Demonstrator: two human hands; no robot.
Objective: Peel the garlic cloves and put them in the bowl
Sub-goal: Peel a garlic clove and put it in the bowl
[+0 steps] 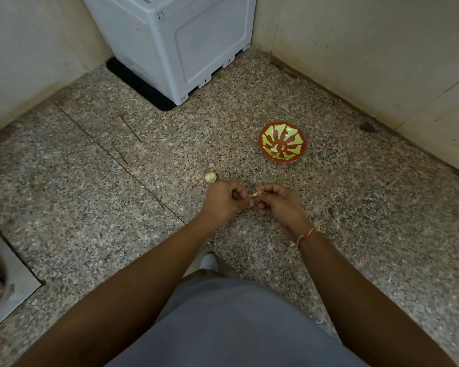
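- A single garlic clove (255, 193) is held up between both hands over a speckled stone floor (96, 207), pinched at the fingertips so that its skin can be worked off from either end.
- The left hand (224, 200) is curled, thumb and forefingers closed on the near end of the clove; the right hand (278, 202), a red-and-white thread (306, 235) tied at its wrist, is curled likewise and grips the far end. How much skin is left on the clove cannot be made out.
- The rest of the garlic bulb (210, 177) is kept on the floor just beyond the left hand, within easy reach for the next clove.
- The red-and-green bowl (282, 142) is set on the floor ahead and slightly right of the hands, apart from them; a pale piece, apparently a peeled clove, is seen lying inside it.
- Open floor lies between hands and bowl, so a short forward reach by the right hand is judged enough for the drop.
- The working corner is hemmed in by a tiled wall (368, 62) to the right and a grey plastic appliance (183, 41) on a black mat (141, 86) at the back.
- A metal floor drain (3, 282) is seen at the far left edge, well apart from the garlic.
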